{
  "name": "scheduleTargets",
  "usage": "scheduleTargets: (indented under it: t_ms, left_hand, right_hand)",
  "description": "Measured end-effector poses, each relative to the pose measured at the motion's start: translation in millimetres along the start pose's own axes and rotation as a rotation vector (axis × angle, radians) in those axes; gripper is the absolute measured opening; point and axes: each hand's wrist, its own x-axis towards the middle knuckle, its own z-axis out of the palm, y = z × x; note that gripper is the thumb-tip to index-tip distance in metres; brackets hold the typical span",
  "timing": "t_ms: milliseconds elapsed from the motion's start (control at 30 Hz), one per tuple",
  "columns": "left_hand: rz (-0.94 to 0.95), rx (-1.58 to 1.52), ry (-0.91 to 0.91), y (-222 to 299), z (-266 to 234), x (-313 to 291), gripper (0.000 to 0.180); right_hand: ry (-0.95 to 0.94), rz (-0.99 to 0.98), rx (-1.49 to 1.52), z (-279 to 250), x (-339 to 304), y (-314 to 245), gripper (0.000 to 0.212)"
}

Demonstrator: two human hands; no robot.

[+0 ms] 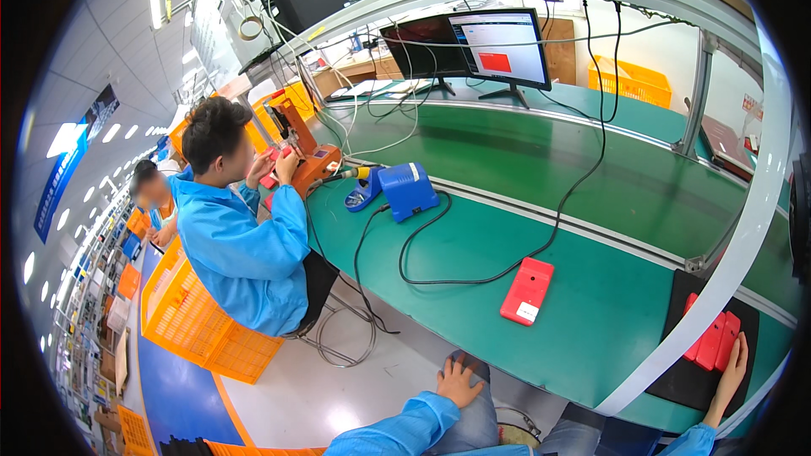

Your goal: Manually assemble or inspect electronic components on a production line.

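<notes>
My left hand [459, 382] rests on my jeans-clad leg below the table's front edge, fingers spread and holding nothing. At the far right my right hand [733, 376] reaches over a black mat [667, 376]. Its fingers are stretched out along the side of the rightmost of several red handheld devices [727, 341] lying side by side there. A pale curved strip [688, 329] hides part of the mat and of the leftmost device. Another red handheld device [528, 291], with a white label at its lower end, lies alone on the green tabletop [456, 287] in front of me.
A blue box-shaped unit [407, 192] with a black cable [553, 232] stands left on the table. Beyond the green belt [507, 152] are two monitors [498, 46]. A co-worker in blue [236, 228] sits at left, hands at an orange fixture [317, 165], beside orange crates [203, 321].
</notes>
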Motion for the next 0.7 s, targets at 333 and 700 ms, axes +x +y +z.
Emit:
scheduleTargets:
  t_ms: [333, 700]
  left_hand:
    - [0.005, -0.021, 0.032, -4.0, 6.3, -1.0, 0.06]
    - [0.001, -0.013, 0.004, -0.5, -0.3, -1.2, 0.063]
  right_hand:
    - [-0.003, -0.004, -0.01, 1.0, 0.0, -1.0, 0.044]
    - [0.005, -0.006, -0.006, 1.0, -0.4, -1.6, 0.044]
